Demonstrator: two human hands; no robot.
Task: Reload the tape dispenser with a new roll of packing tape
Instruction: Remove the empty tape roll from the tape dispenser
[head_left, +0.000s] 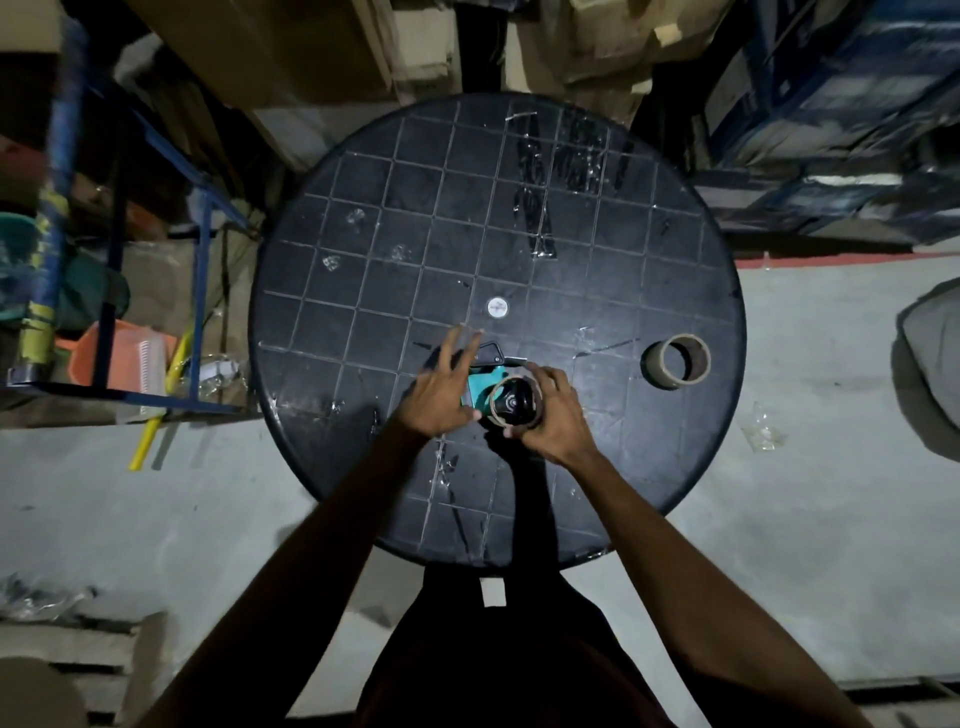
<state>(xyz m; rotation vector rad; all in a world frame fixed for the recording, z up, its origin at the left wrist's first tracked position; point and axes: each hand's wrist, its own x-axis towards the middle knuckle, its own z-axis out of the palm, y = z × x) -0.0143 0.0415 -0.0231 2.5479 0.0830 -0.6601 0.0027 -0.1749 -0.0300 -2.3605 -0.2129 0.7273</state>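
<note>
At lower centre of the round table (675, 249) our right hand (558, 421) grips the tape roll (511, 402) on the teal dispenser (480, 384), our left hand (441, 395) loosely steadying it; seated crooked, it could jam.

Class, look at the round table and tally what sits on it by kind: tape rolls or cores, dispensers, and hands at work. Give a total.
Tape rolls or cores: 2 (one on the dispenser, one standing apart)
Tape dispenser: 1
Hands: 2 (left hand, right hand)
Total: 5

Teal dispenser (480, 385), black gridded table (363, 249)
</note>
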